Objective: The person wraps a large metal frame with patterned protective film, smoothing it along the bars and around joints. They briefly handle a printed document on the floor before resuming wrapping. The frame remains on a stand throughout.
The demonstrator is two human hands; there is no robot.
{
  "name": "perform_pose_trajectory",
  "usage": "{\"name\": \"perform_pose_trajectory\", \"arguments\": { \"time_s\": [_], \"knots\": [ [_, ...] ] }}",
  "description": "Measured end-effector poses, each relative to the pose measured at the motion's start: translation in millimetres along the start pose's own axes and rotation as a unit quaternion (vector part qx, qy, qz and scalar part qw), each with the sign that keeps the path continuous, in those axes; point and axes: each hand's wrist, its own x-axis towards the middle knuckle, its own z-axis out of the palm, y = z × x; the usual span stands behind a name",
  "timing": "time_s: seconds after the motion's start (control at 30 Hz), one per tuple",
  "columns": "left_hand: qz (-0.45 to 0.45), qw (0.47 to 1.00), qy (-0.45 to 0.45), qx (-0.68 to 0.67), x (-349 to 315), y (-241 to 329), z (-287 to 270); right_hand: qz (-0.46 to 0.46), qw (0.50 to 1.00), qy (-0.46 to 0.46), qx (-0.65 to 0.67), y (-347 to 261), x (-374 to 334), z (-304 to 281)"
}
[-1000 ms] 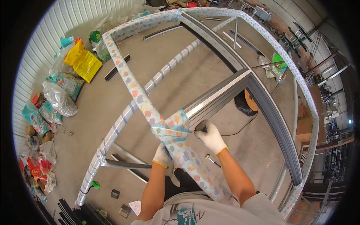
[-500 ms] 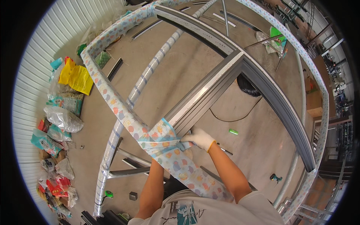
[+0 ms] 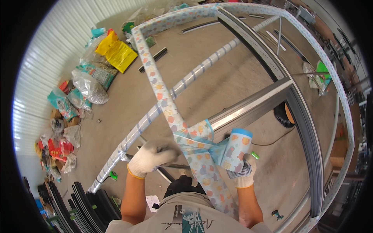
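Your right hand (image 3: 243, 173) is now gripping the roll of patterned wrapping film (image 3: 237, 149), closed around its lower end, just right of the wrapped frame bar (image 3: 163, 97); half a second ago that hand was pressing the bar itself. Your left hand (image 3: 151, 155) is resting palm-down on the wrap at the joint, seemingly closed over it, though the fingers are hidden. The metal crossbar (image 3: 252, 106) is meeting the joint there.

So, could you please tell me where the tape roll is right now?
In the head view, the tape roll is low and right of centre, held in the right hand, beside the wrapped frame joint.
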Motion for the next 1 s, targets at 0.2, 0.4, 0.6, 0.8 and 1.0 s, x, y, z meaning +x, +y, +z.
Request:
{"name": "perform_pose_trajectory", "arguments": {
  "time_s": [0.2,0.4,0.6,0.8,1.0],
  "knots": [
    [-0.027,0.984,0.06,0.166,33.2,98.0,55.2,-0.258,0.635,-0.049,-0.726,42.8,35.1,87.8],
    [0.056,0.966,0.206,0.146,67.6,55.2,52.6,-0.213,0.464,0.032,-0.859,50.6,53.5,147.0],
    [0.017,0.948,0.312,0.066,73.1,25.1,52.8,-0.135,0.534,-0.064,-0.832,53.1,65.1,159.2],
    [-0.088,0.984,0.129,0.083,33.7,46.5,43.0,-0.194,0.51,-0.018,-0.838,69.5,40.1,165.5],
    [0.011,0.951,0.295,0.098,26.1,59.5,54.5,-0.214,0.498,0.003,-0.84,67.8,17.2,186.8]
  ]
}}
